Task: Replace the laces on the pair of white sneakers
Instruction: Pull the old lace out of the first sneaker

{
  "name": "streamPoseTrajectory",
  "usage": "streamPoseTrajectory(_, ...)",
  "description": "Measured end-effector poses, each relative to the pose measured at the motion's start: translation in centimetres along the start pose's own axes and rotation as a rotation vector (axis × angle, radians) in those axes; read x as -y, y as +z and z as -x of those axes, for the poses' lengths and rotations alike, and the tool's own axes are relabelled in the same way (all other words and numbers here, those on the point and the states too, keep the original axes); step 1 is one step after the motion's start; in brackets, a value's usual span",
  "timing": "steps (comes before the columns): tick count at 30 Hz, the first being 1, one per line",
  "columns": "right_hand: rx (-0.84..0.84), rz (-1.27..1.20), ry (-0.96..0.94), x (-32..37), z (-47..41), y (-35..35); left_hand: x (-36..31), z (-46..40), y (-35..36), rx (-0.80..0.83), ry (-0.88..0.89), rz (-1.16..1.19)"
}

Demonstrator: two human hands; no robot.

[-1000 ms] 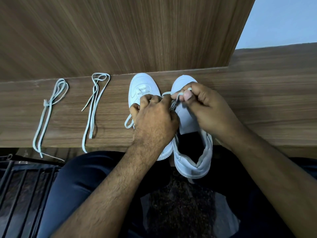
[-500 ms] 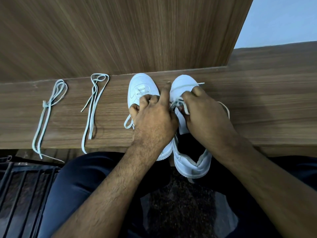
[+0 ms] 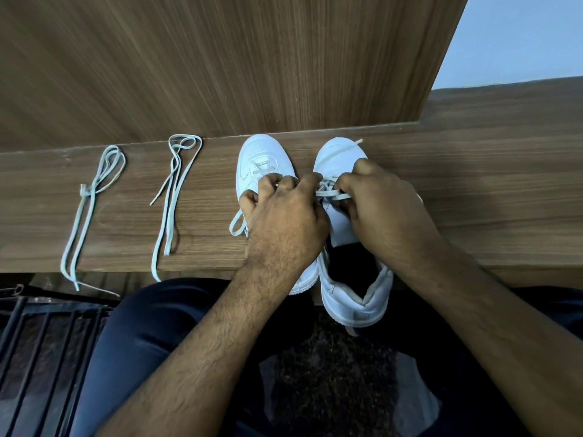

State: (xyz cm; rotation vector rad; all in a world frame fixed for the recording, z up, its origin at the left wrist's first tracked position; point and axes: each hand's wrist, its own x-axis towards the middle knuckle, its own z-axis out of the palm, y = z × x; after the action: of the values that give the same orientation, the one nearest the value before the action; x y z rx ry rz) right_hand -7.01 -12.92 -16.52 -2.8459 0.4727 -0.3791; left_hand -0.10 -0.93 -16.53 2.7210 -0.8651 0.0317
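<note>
Two white sneakers stand side by side on a wooden ledge (image 3: 473,190), toes pointing away from me. The left sneaker (image 3: 262,159) still has its lace, and one loop hangs off its left side. The right sneaker (image 3: 337,152) is partly laced, with its tongue and dark opening exposed. My left hand (image 3: 284,222) lies over the left sneaker, its fingers curled at the right shoe's eyelets. My right hand (image 3: 381,209) pinches the right sneaker's lace (image 3: 331,193) near the lower eyelets. A loose end of that lace lies across the toe.
Two loose laces lie on the ledge at the left: a knotted one (image 3: 91,197) far left and another (image 3: 176,184) beside the left sneaker. A wooden panel (image 3: 220,64) rises behind the ledge. A dark metal rack (image 3: 41,342) sits at the lower left. My legs are below.
My right hand came down from the toe of the right sneaker to the eyelets and now pulls the lace sideways. My left forefinger, raised half a second ago, has curled back down.
</note>
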Motion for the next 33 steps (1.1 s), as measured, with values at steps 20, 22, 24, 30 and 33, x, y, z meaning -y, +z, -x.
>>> streamPoseTrajectory(20,-0.121,-0.160,-0.034,-0.3,0.3,0.4,-0.2,-0.1,-0.3,0.041,0.011,-0.044)
streamPoseTrajectory(22,-0.133,0.025,-0.103,0.0,0.3,1.0,-0.1,0.0,-0.3,0.043,0.008,-0.035)
streamPoseTrajectory(24,-0.123,0.062,-0.125,0.3,0.3,0.9,-0.1,0.0,-0.3,0.037,0.012,-0.035)
streamPoseTrajectory(30,-0.156,0.145,-0.036,0.1,0.3,0.6,-0.2,0.0,-0.3,0.033,0.000,-0.048)
streamPoseTrajectory(33,-0.135,0.079,-0.098,-0.3,0.3,0.9,-0.1,0.0,-0.2,0.040,0.002,-0.048)
